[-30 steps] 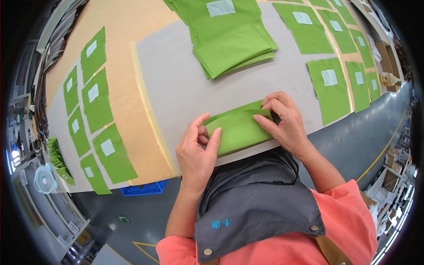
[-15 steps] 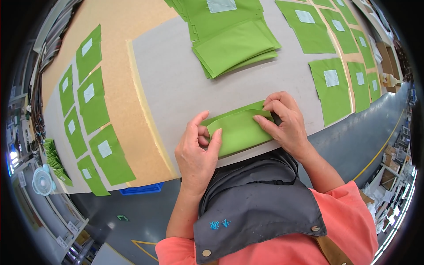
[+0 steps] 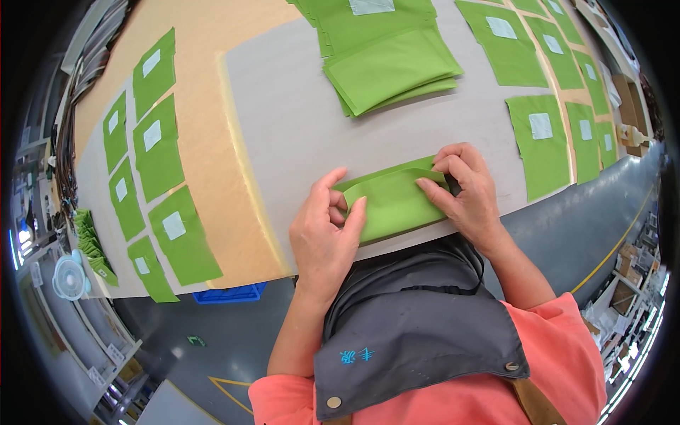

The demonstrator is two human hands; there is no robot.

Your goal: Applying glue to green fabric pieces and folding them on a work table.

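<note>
A folded piece of green fabric lies at the table's near edge, its upper layer bowed slightly away from the layer behind. My left hand pinches its left end, thumb on the front and fingers tucked behind. At the right end, my right hand grips the fabric between thumb and fingers. Beyond my hands sits a stack of folded green fabric pieces, with flat green pieces bearing a pale patch behind it.
Green panels with pale patches lie in rows at the left and right of the table. A pale blue fan stands at far left, near a bundle of green pieces. A blue crate shows below the table edge.
The view has shifted slightly, so the table's contents appear a little further right. Both hands keep hold of the folded fabric, with little change in their grip.
</note>
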